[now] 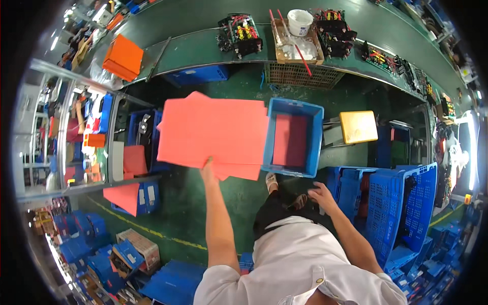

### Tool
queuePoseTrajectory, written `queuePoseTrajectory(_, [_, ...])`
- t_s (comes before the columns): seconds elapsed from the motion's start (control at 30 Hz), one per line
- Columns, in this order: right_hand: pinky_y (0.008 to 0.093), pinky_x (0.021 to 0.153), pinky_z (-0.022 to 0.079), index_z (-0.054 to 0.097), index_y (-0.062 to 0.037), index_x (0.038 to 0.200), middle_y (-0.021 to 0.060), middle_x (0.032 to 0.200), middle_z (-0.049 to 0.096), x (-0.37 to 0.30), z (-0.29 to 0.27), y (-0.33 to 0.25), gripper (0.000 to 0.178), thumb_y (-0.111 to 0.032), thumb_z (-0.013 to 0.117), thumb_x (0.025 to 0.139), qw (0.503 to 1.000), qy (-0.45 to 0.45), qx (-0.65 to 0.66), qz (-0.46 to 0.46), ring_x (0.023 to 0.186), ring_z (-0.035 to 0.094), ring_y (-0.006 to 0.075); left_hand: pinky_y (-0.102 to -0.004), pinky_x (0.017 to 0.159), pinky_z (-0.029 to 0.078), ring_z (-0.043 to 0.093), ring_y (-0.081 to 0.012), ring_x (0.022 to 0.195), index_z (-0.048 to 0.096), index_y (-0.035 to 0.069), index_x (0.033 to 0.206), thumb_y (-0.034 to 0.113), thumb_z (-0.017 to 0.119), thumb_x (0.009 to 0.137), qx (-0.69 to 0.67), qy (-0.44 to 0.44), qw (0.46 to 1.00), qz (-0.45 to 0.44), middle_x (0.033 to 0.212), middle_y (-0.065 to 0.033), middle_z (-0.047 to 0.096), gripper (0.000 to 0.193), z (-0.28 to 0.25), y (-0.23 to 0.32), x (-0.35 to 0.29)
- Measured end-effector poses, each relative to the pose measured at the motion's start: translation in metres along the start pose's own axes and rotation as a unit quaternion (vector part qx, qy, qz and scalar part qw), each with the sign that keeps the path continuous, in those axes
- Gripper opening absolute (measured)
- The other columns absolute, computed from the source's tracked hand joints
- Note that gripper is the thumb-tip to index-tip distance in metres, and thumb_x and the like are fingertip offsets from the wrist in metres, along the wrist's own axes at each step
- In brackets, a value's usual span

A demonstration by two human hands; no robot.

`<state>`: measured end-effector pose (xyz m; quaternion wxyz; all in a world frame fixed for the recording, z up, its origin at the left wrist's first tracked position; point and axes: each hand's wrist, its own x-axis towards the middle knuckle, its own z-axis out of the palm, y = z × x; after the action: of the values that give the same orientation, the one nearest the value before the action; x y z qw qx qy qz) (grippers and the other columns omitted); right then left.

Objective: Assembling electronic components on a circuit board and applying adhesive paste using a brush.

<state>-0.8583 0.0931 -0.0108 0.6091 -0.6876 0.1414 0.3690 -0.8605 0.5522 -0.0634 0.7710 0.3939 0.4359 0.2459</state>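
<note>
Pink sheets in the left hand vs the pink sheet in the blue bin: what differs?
The held pink sheets are gripped at the near edge by the left hand; the bin sheet lies inside the blue bin.
The held sheets form an uneven stack with corners sticking out; the bin sheet shows one neat rectangle.
The held sheets look bright; the bin sheet looks darker.
Shared: both are pink.

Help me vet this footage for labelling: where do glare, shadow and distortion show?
Head view: the strip light at far right glares white; in the head view, shadow darkens part of the pink sheet inside the blue bin; the head view's fisheye bows the green bench's edge.
</note>
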Motion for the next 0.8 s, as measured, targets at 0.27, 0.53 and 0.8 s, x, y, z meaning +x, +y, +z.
queuePoseTrajectory(0.27, [0.0308, 0.060, 0.050, 0.050, 0.0042, 0.122, 0.0131, 0.084, 0.064, -0.041, -0.109, 0.129, 0.049, -0.013, 0.072, 0.082, 0.910, 0.125, -0.396, 0.017, 0.069, 0.062, 0.0154, -0.0419, 0.083, 0.055, 0.061, -0.0238, 0.097, 0.051, -0.002, 0.126, 0.006, 0.075, 0.081, 0.033, 0.179, 0.979, -0.094, 0.117, -0.0152, 0.059, 0.052, -0.140, -0.046, 0.131])
queuePoseTrajectory(0.53, [0.0323, 0.067, 0.052, 0.057, 0.0016, 0.118, 0.0140, 0.089, 0.067, -0.069, -0.108, 0.110, 0.044, -0.019, 0.073, 0.083, 0.922, 0.227, -0.277, 0.143, 0.073, 0.064, 0.0180, -0.0439, 0.102, 0.040, 0.054, -0.0351, 0.114, 0.056, -0.008, 0.121, 0.022, 0.071, 0.080, 0.521, -0.147, 0.834, -0.106, 0.123, -0.0243, 0.059, 0.053, -0.205, -0.181, -0.016])
queuePoseTrajectory(0.8, [0.0333, 0.079, 0.051, 0.061, -0.0007, 0.115, 0.0127, 0.092, 0.068, -0.043, -0.111, 0.008, 0.035, -0.020, 0.070, 0.086, 0.965, 0.160, -0.206, 0.030, 0.087, 0.066, 0.0206, -0.0381, 0.060, 0.050, 0.062, -0.0249, 0.069, 0.067, 0.004, 0.104, 0.025, 0.059, 0.086, 0.670, -0.330, 0.623, -0.232, 0.082, -0.0084, 0.066, 0.028, -0.103, -0.201, -0.067])
